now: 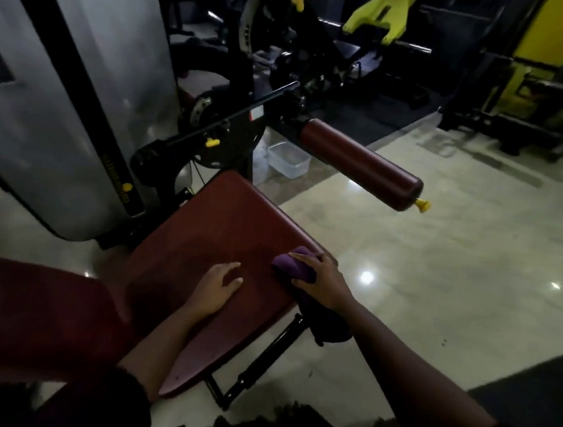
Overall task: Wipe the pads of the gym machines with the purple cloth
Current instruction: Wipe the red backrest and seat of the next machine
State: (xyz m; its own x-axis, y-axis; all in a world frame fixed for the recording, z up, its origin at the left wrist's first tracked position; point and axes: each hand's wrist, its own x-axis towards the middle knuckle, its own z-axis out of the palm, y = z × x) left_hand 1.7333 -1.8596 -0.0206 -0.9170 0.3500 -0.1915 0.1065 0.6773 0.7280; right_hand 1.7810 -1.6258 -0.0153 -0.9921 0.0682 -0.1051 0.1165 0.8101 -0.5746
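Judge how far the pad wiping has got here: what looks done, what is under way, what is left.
Done: nothing can be confirmed; the seat pad shows no clear wiped mark. In hand: the right hand grips the purple cloth at the seat pad's right edge, while the left hand rests flat on it. Left: the roller pad beyond and the maroon pad on the left, neither touched now.

Bunched purple cloth (294,264) on the right edge of a flat maroon seat pad (216,234), maroon roller pad (360,164) horizontal beyond it
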